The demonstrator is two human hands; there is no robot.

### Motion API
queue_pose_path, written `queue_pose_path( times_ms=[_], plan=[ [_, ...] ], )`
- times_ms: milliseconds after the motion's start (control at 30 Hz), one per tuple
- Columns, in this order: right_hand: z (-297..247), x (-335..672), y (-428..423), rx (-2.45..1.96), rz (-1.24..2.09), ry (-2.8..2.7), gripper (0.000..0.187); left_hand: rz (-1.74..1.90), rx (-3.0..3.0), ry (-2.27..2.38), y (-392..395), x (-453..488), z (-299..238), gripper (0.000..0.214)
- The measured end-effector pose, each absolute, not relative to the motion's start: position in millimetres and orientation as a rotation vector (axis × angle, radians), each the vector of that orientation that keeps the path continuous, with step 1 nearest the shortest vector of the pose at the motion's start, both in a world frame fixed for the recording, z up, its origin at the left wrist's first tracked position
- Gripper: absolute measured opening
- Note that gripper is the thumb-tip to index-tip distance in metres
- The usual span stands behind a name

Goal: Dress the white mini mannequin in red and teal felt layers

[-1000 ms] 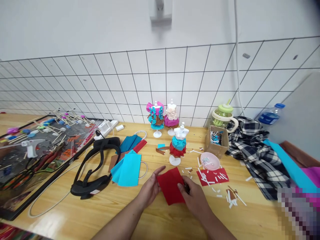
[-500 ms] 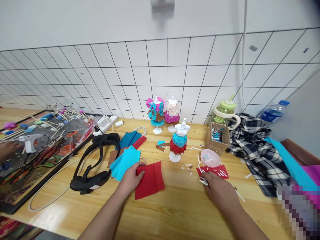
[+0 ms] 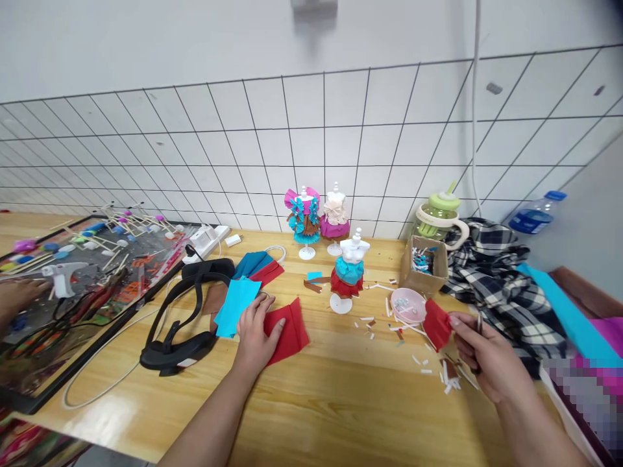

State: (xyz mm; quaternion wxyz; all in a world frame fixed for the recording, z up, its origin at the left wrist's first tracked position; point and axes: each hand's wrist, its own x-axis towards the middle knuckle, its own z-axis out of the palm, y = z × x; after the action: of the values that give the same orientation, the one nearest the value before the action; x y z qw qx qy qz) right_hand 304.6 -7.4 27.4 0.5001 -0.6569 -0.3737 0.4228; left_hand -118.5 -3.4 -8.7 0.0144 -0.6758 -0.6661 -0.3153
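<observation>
My left hand (image 3: 257, 334) lies on the table with its fingers apart, thumb on the larger red crepe-paper sheet (image 3: 289, 331) and fingertips beside the light-blue paper (image 3: 237, 305). In my right hand (image 3: 481, 353), a small red paper piece (image 3: 437, 325) is pinched up off the table; a pair of scissors (image 3: 479, 323), mostly hidden, sits in the same hand. Between the hands, farther back, stands a small white mannequin (image 3: 354, 250) in a blue top and red skirt. A pink dish (image 3: 409, 305) with tiny bits is just left of the lifted piece.
White paper scraps (image 3: 450, 383) lie near my right hand. Two dressed mannequins stand by the wall. At right are a cardboard box (image 3: 424, 275), a green-lidded jug (image 3: 440, 214) and a plaid cloth (image 3: 496, 285). A black headset (image 3: 175, 350) lies left; another person's hand (image 3: 19, 298) is beyond.
My right hand has picked up the small red piece and moved right; the white strips on it now lie on the table. My left fingers have spread, and the red sheet has shifted slightly away.
</observation>
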Motion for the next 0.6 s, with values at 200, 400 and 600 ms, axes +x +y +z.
queue_pose_path(
  times_ms=[200, 400, 600],
  plan=[
    [45, 293, -22, -1.371, 1.365, -0.744, 0.047, -1.117, -2.519, -1.905, -17, -93, 19, 0.046],
    [56, 246, -33, -1.148, 1.628, -0.909, 0.04, -1.523, -3.247, -1.785, -28, -31, 66, 0.089],
    [55, 212, -33, -1.173, 1.576, -0.943, 0.042, -1.917, -3.247, -2.338, -19, 24, 53, 0.034]
  ],
)
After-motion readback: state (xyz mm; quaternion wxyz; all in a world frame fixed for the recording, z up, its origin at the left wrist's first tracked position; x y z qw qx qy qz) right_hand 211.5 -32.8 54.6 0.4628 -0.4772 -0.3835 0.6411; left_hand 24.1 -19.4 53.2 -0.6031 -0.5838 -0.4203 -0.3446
